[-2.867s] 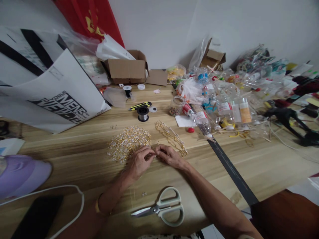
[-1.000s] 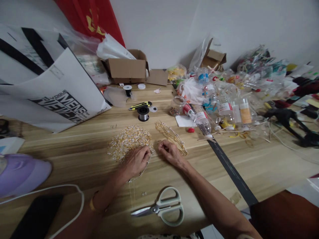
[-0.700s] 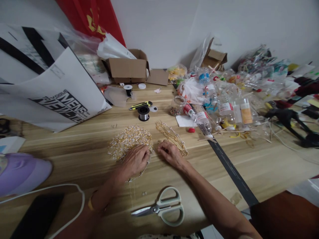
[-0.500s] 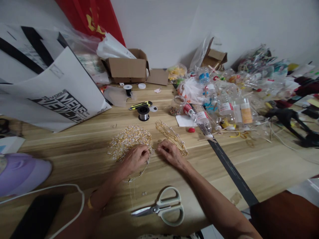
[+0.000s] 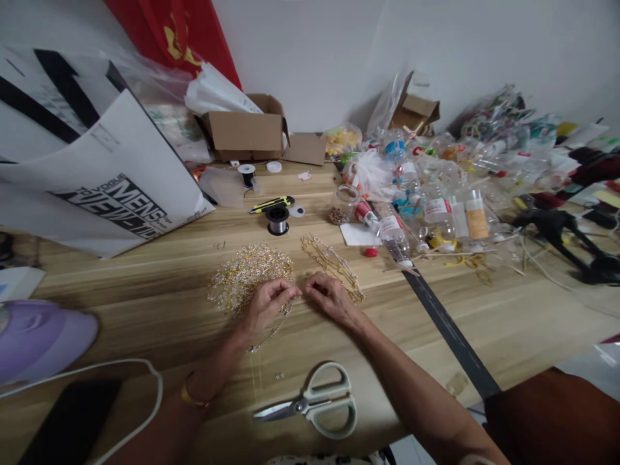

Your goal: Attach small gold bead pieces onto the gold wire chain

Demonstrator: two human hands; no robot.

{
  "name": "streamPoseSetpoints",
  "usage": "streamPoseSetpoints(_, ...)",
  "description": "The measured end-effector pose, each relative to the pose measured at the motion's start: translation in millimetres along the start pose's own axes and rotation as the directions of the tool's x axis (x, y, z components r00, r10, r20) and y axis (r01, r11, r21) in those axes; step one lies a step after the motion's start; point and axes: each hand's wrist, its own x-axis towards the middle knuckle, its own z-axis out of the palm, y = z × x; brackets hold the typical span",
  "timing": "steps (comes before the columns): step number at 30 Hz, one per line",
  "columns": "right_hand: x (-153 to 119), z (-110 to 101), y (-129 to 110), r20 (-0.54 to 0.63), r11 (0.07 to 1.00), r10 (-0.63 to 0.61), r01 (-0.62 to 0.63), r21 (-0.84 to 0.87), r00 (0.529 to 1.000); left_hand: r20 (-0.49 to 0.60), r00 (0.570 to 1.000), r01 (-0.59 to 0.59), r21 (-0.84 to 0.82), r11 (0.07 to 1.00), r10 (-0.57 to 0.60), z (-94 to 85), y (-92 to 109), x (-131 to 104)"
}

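Observation:
A heap of gold and clear beaded chain [image 5: 245, 274] lies on the wooden table. My left hand [image 5: 270, 302] reaches over its right side, thumb and fingertips pinched on a strand. That strand, a beaded chain [image 5: 272, 337], curves down and left below the hand, with thin thread trailing from its end. My right hand [image 5: 332, 298] faces the left fingertips across a small gap. Its fingers are curled in a pinch; whatever they hold is too small to make out. Just beyond it lie a few gold chains [image 5: 323, 256]. Scissors [image 5: 329, 400] rest near the front edge.
A wire spool [image 5: 278, 221] and a yellow-black cutter [image 5: 271, 204] sit behind the heap. A bead jar [image 5: 343, 205] and many plastic bottles [image 5: 393, 231] crowd the back right. Left are a white bag [image 5: 111, 194], a purple object [image 5: 46, 336] and a dark phone [image 5: 72, 420].
My left hand has turned and its fingertips have extended right, closer to the right hand. The strand below it has shifted slightly. My right hand stays nearly in place.

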Motion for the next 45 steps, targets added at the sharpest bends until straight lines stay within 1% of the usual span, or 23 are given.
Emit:
streamPoseSetpoints(2, 0.3, 0.6, 0.0, -0.011, 0.997, 0.049, -0.049, 0.066, 0.999, -0.023, 0.999, 0.04, 0.007, 0.999, -0.04, 0.3, -2.2, 0.5)
streamPoseSetpoints(4, 1.3, 1.8, 0.0, -0.022, 0.978, 0.125, -0.12, 0.17, 0.992, -0.033, 0.997, 0.071, 0.021, 0.997, -0.07, 0.6, -3.0, 0.7)
streamPoseSetpoints(6, 3.2, 3.3, -0.5, -0.011, 0.929, 0.208, -0.194, 0.315, 0.978, -0.031, 0.996, 0.083, 0.043, 0.996, -0.082, 1.6, -3.1, 0.7)
streamPoseSetpoints(8, 5.5, 4.5, -1.6, 0.032, 0.851, 0.263, -0.248, 0.462, 0.964, -0.022, 0.997, 0.076, 0.057, 0.995, -0.074, 3.2, -2.9, 0.7)
streamPoseSetpoints(10, 7.8, 5.4, -2.6, 0.096, 0.775, 0.275, -0.28, 0.567, 0.956, -0.019, 0.998, 0.065, 0.054, 0.996, -0.064, 4.8, -2.9, 1.0)
streamPoseSetpoints(12, 9.4, 6.1, -2.5, 0.143, 0.716, 0.266, -0.295, 0.633, 0.953, -0.02, 0.998, 0.066, 0.034, 0.997, -0.065, 5.7, -2.9, 1.5)
streamPoseSetpoints(15, 10.2, 7.4, 0.5, 0.188, 0.657, 0.249, -0.308, 0.688, 0.95, -0.025, 0.996, 0.082, 0.002, 0.997, -0.082, 5.4, -2.7, 2.2)
streamPoseSetpoints(17, 10.0, 8.6, 3.0, 0.197, 0.641, 0.234, -0.304, 0.705, 0.952, -0.028, 0.996, 0.088, -0.017, 0.996, -0.089, 4.3, -2.6, 2.7)
streamPoseSetpoints(21, 9.2, 10.8, 3.7, 0.181, 0.643, 0.216, -0.28, 0.713, 0.959, -0.023, 0.996, 0.083, -0.012, 0.996, -0.084, 2.7, -4.4, 3.3)
streamPoseSetpoints(27, 8.9, 11.7, -5.4, 0.164, 0.685, 0.244, -0.289, 0.669, 0.956, -0.005, 0.999, 0.034, 0.042, 0.999, -0.034, 3.5, -6.9, 1.7)
streamPoseSetpoints(33, 9.4, 10.7, -10.2, 0.134, 0.764, 0.246, -0.277, 0.583, 0.96, 0.001, 1.0, -0.005, 0.082, 0.997, 0.005, 3.7, -6.9, -0.4)
streamPoseSetpoints(36, 9.7, 11.3, -8.8, 0.122, 0.788, 0.245, -0.271, 0.553, 0.962, 0.004, 1.0, 0.003, 0.085, 0.996, -0.004, 3.1, -8.1, 0.2)
streamPoseSetpoints(45, 8.8, 12.3, -2.7, 0.118, 0.794, 0.225, -0.252, 0.553, 0.967, -0.009, 0.999, 0.035, 0.091, 0.995, -0.034, 2.6, -8.6, 1.1)
